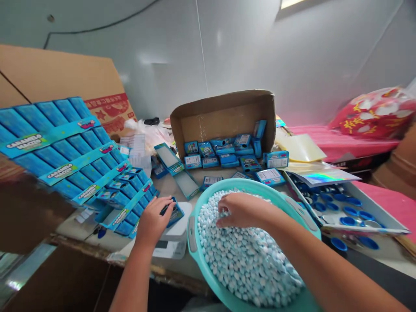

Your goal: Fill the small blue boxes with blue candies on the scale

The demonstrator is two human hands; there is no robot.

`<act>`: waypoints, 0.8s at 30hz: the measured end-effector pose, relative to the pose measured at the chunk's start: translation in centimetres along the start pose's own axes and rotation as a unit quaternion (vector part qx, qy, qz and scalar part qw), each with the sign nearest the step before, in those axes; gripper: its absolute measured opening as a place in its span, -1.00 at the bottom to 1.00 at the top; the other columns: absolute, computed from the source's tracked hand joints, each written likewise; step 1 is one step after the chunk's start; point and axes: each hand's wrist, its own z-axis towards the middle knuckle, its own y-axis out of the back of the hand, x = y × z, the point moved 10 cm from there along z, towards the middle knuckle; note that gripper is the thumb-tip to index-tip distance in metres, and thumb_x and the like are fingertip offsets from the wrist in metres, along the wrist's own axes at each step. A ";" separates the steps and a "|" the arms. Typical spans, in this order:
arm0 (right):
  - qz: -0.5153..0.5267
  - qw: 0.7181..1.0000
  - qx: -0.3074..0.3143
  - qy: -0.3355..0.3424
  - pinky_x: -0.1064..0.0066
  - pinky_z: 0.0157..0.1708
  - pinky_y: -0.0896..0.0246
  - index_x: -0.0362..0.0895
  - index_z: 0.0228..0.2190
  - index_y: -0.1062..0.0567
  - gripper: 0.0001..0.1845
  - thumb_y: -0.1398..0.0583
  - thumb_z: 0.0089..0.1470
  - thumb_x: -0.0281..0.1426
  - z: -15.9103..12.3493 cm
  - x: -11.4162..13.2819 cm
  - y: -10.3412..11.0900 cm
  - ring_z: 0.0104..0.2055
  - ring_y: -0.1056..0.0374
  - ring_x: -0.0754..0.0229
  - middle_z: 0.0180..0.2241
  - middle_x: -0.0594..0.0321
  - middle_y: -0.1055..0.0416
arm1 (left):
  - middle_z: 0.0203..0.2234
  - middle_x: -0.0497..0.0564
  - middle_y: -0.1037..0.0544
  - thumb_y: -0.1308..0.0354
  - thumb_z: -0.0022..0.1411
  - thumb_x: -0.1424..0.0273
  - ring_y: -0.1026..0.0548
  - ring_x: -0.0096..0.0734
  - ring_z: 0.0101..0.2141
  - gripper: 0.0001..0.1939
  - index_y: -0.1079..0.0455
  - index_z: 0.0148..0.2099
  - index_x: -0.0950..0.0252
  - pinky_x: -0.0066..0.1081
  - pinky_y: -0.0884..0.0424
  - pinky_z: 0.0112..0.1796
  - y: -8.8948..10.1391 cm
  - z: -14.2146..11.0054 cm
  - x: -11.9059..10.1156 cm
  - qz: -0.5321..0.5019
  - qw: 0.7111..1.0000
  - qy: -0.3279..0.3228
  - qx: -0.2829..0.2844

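My left hand [152, 220] grips a small blue box [173, 213] that rests on a white digital scale [172, 240]. My right hand [242, 209] reaches into a teal plastic basin [195, 234], its fingers bent down among the pale blue and white candies [247, 255] that fill it. Whether the fingers hold any candies is hidden. The basin sits at the table's front edge, right of the scale.
Stacks of blue "Caramelo Macizo" display packs [65, 151] lean at the left. An open cardboard box [224, 117] with several small blue boxes stands behind the basin. A tray of blue lids [344, 208] lies at the right, beside pink surfaces and holographic sheets [321, 177].
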 end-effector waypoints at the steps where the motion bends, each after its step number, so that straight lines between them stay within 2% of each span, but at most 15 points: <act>1: -0.004 1.000 0.000 0.009 0.38 -0.40 -0.01 -0.08 -0.15 -0.61 -0.44 -0.32 -0.07 0.05 0.1 0.4 -0.2 -0.16 -0.46 -0.05 -0.15 0.10 -0.60 | -0.12 0.02 -0.66 -0.18 0.36 0.36 -0.60 -0.24 -0.05 -0.85 -0.53 -0.08 0.23 -0.04 -0.38 0.18 0.3 0.0 -0.6 0.006 1.000 -0.015 -0.011; 4: -0.024 1.000 0.009 0.012 0.37 -0.40 -0.02 -0.12 -0.11 -0.59 -0.40 -0.39 -0.18 -0.07 0.4 1.0 -1.2 -0.17 -0.46 -0.10 -0.15 0.06 -0.58 | -0.15 0.03 -0.65 -0.18 0.34 0.47 -0.58 -0.31 -0.08 -0.86 -0.50 -0.08 0.25 -0.13 -0.38 0.16 1.6 -0.4 -4.1 -0.014 0.997 -0.049 -0.063; 6: -0.038 0.999 0.017 -0.006 0.36 -0.40 -0.03 -0.14 -0.12 -0.58 -0.51 -0.34 -0.14 -0.23 0.6 0.9 -1.7 -0.20 -0.47 -0.09 -0.18 0.05 -0.59 | -0.21 -0.01 -0.64 -0.16 0.32 0.53 -0.56 -0.37 -0.14 -0.85 -0.48 -0.10 0.24 -0.25 -0.43 0.07 1.6 -0.7 -8.0 -0.074 0.993 -0.071 -0.058; 7: -0.039 0.999 0.019 -0.008 0.36 -0.38 -0.05 -0.14 -0.16 -0.59 -0.60 -0.30 -0.10 -0.30 0.7 0.8 -1.8 -0.22 -0.46 -0.05 -0.20 0.06 -0.59 | -0.25 -0.03 -0.63 -0.16 0.31 0.52 -0.55 -0.39 -0.17 -0.86 -0.47 -0.12 0.23 -0.34 -0.46 -0.05 0.9 -1.0 -10.4 -0.121 0.988 -0.092 -0.027; 8: -0.036 0.999 0.021 -0.007 0.36 -0.36 -0.07 -0.13 -0.20 -0.60 -0.68 -0.26 -0.06 -0.35 0.7 0.6 -1.9 -0.23 -0.46 -0.01 -0.22 0.08 -0.60 | -0.24 -0.04 -0.62 -0.17 0.30 0.47 -0.55 -0.38 -0.18 -0.88 -0.47 -0.12 0.23 -0.34 -0.46 -0.08 -0.2 -1.4 -13.3 -0.165 0.977 -0.130 0.028; 9: -0.031 0.999 0.020 -0.006 0.36 -0.34 -0.09 -0.13 -0.25 -0.60 -0.75 -0.22 -0.02 -0.39 0.7 0.3 -1.8 -0.25 -0.44 0.03 -0.25 0.10 -0.60 | -0.21 -0.01 -0.61 -0.21 0.29 0.39 -0.54 -0.32 -0.15 -0.91 -0.48 -0.16 0.24 -0.29 -0.45 -0.06 -1.2 -1.8 -15.7 -0.182 0.968 -0.155 0.072; 10: -0.025 1.000 0.018 -0.005 0.36 -0.32 -0.10 -0.13 -0.29 -0.60 -0.78 -0.19 0.01 -0.42 0.7 -0.1 -1.7 -0.27 -0.43 0.07 -0.27 0.12 -0.60 | -0.21 0.01 -0.60 -0.23 0.27 0.27 -0.53 -0.25 -0.16 -0.84 -0.47 -0.22 0.25 -0.25 -0.45 -0.12 -2.5 -2.4 -18.0 -0.174 0.959 -0.185 0.125; 11: -0.018 1.000 0.015 -0.005 0.37 -0.33 -0.10 -0.12 -0.32 -0.60 -0.80 -0.17 0.02 -0.43 0.7 -0.7 -1.4 -0.29 -0.41 0.10 -0.30 0.14 -0.59 | -0.23 0.01 -0.58 -0.22 0.28 0.17 -0.51 -0.24 -0.20 -0.76 -0.47 -0.20 0.25 -0.25 -0.44 -0.20 -3.9 -3.0 -19.7 -0.163 0.947 -0.207 0.186; 12: -0.008 1.000 0.014 -0.007 0.37 -0.34 -0.10 -0.12 -0.34 -0.60 -0.80 -0.16 0.03 -0.43 0.7 -1.3 -1.2 -0.32 -0.39 0.12 -0.32 0.17 -0.58 | -0.24 0.03 -0.56 -0.19 0.30 0.11 -0.50 -0.21 -0.21 -0.70 -0.46 -0.17 0.25 -0.24 -0.43 -0.23 -4.9 -3.5 -20.7 -0.151 0.938 -0.219 0.224; 14: 0.017 1.000 0.017 -0.020 0.37 -0.39 -0.09 -0.10 -0.32 -0.59 -0.79 -0.17 0.02 -0.39 0.8 -2.7 -0.9 -0.38 -0.37 0.15 -0.37 0.23 -0.56 | -0.25 0.03 -0.52 -0.10 0.36 0.08 -0.47 -0.20 -0.21 -0.66 -0.46 -0.11 0.26 -0.24 -0.40 -0.24 -6.3 -4.2 -21.5 -0.143 0.921 -0.236 0.276; 16: 0.040 0.998 0.030 -0.036 0.36 -0.40 -0.13 -0.08 -0.28 -0.59 -0.76 -0.16 0.04 -0.34 0.9 -3.6 -0.9 -0.39 -0.37 0.15 -0.38 0.25 -0.55 | -0.23 0.03 -0.51 -0.04 0.42 0.17 -0.46 -0.21 -0.18 -0.70 -0.45 -0.05 0.26 -0.25 -0.39 -0.18 -6.7 -4.4 -21.2 -0.162 0.911 -0.245 0.290; 19: 0.042 0.997 0.033 -0.058 0.31 -0.33 -0.19 -0.09 -0.24 -0.58 -0.72 -0.14 0.07 -0.27 1.2 -4.0 -1.0 -0.33 -0.38 0.11 -0.31 0.20 -0.55 | -0.21 0.04 -0.52 0.04 0.47 0.33 -0.45 -0.25 -0.17 -0.72 -0.45 0.00 0.32 -0.28 -0.36 -0.12 -6.7 -4.8 -20.8 -0.211 0.893 -0.276 0.286; 22: 0.028 0.999 0.028 -0.038 0.26 -0.26 -0.20 -0.10 -0.25 -0.57 -0.71 -0.12 0.10 -0.26 1.6 -3.1 -1.3 -0.28 -0.37 0.07 -0.27 0.15 -0.54 | -0.24 0.06 -0.55 0.07 0.46 0.44 -0.45 -0.27 -0.20 -0.71 -0.48 -0.04 0.38 -0.30 -0.34 -0.09 -6.3 -5.4 -21.2 -0.260 0.867 -0.328 0.271; 24: 0.030 0.999 0.024 -0.021 0.24 -0.22 -0.21 -0.10 -0.24 -0.57 -0.72 -0.12 0.12 -0.27 1.8 -2.7 -1.4 -0.24 -0.37 0.06 -0.24 0.14 -0.54 | -0.25 0.06 -0.56 0.05 0.43 0.49 -0.46 -0.28 -0.21 -0.72 -0.50 -0.06 0.40 -0.31 -0.33 -0.07 -6.3 -5.5 -21.3 -0.281 0.859 -0.337 0.266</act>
